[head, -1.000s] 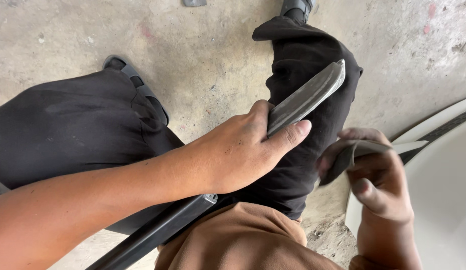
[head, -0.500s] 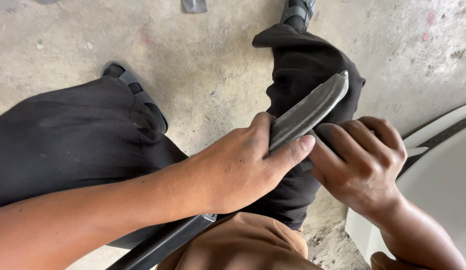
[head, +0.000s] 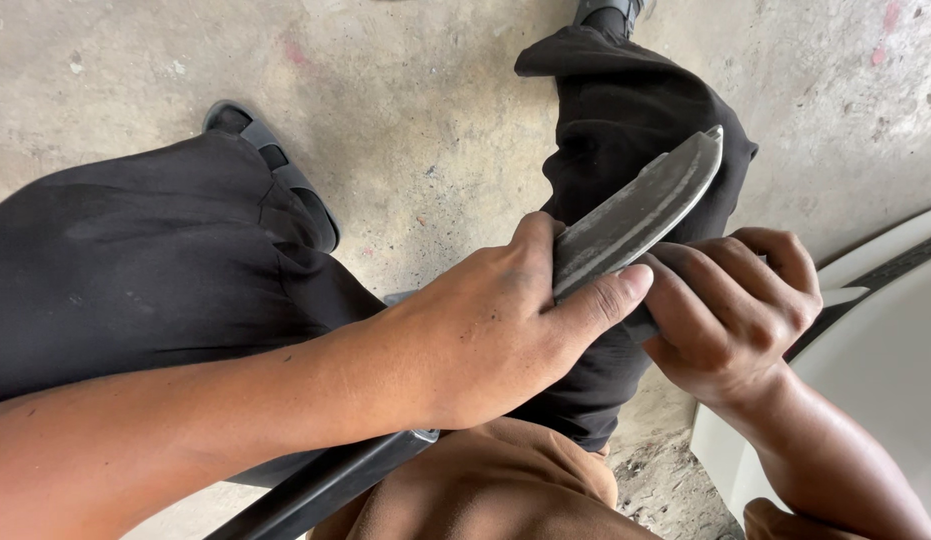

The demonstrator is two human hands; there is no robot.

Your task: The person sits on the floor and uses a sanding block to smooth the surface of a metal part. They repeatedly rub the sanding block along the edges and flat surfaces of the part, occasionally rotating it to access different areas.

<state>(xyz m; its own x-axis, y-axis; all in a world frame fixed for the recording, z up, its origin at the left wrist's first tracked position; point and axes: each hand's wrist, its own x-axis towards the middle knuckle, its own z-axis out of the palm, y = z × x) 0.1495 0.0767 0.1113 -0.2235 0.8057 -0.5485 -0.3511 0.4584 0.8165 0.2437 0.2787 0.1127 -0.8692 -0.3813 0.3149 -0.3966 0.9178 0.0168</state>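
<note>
A long grey metal blade [head: 645,205] slants up to the right across my lap, and its dark handle [head: 325,485] runs down to the lower left. My left hand [head: 485,340] wraps around the middle of the blade, thumb on top and fingers curled over its edge. My right hand [head: 735,310] is closed just right of the left fingers and presses against the blade's underside. A thin pale grey piece [head: 840,297] pokes out of that fist; its kind is unclear.
My legs in black trousers [head: 135,270] spread over a rough concrete floor [head: 415,120], with a grey sandal [head: 275,170] on the left foot. A white curved basin [head: 885,380] stands at the right edge. Brown cloth [head: 485,490] lies at the bottom centre.
My right hand, which held the grey piece apart from the blade, has moved up and left onto the blade beside the left fingers. The left hand keeps its grip.
</note>
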